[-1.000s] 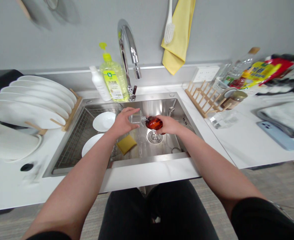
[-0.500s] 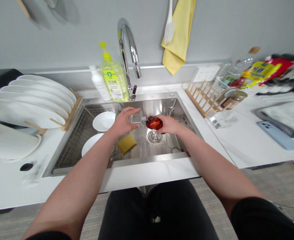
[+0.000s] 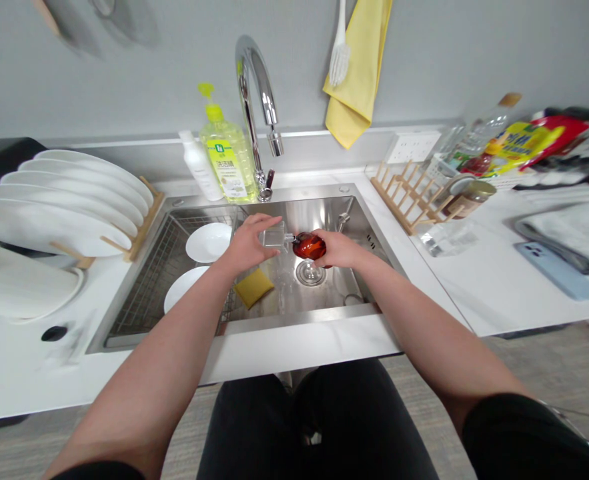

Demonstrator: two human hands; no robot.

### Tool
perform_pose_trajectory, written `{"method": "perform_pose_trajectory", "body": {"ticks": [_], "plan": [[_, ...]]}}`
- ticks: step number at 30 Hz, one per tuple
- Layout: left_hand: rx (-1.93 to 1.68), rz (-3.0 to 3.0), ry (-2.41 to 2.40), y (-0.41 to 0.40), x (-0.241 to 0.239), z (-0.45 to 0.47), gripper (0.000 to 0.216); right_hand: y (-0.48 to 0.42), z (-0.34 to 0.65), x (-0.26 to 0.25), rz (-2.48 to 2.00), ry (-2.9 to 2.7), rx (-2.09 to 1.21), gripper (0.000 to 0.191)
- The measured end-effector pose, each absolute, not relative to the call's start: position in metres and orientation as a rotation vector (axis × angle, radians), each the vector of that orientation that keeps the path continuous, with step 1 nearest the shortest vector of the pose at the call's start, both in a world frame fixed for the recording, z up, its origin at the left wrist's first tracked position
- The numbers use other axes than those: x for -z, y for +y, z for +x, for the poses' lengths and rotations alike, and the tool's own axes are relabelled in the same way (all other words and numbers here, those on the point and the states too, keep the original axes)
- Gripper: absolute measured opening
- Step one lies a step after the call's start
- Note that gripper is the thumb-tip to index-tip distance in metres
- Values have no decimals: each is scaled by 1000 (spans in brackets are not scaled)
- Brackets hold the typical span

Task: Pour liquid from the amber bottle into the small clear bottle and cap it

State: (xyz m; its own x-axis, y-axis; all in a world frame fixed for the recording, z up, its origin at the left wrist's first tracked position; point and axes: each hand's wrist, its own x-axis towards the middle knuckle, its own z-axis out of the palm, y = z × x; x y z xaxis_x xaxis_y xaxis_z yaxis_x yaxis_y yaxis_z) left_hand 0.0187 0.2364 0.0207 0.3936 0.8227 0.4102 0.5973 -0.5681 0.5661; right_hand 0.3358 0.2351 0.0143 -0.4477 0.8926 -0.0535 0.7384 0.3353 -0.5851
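My left hand (image 3: 251,245) is closed around a small clear square bottle (image 3: 275,235), its neck pointing right. My right hand (image 3: 338,249) grips a rounded amber-red glass bottle (image 3: 308,246) lying on its side, mouth toward the left. The two necks meet or nearly meet end to end; I cannot tell whether they touch. Both bottles are over the right part of the steel sink (image 3: 294,319), with the drain (image 3: 310,273) below. A yellow sponge (image 3: 254,288) lies in the basin under my left hand.
Two white bowls (image 3: 208,243) sit in the wire rack (image 3: 147,287) at the sink's left. Behind stand the faucet (image 3: 269,113), dish soap (image 3: 228,160) and a white bottle (image 3: 200,167). A plate rack (image 3: 147,220) is left; a wooden rack (image 3: 409,207) and phone (image 3: 557,267) are right.
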Motion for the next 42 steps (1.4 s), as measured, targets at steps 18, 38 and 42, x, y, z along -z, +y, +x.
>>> {"method": "perform_pose_trajectory", "body": {"ticks": [18, 38, 42], "plan": [[-958, 2338, 1240, 232, -25, 22, 82, 235, 336, -15, -1480, -2348, -782, 80], [-942, 2419, 1227, 229, -28, 25, 81, 235, 336, -13, -1459, -2370, -777, 83], [-946, 2427, 1215, 228, -29, 25, 81, 235, 335, -14, -1471, -2376, -772, 82]]}}
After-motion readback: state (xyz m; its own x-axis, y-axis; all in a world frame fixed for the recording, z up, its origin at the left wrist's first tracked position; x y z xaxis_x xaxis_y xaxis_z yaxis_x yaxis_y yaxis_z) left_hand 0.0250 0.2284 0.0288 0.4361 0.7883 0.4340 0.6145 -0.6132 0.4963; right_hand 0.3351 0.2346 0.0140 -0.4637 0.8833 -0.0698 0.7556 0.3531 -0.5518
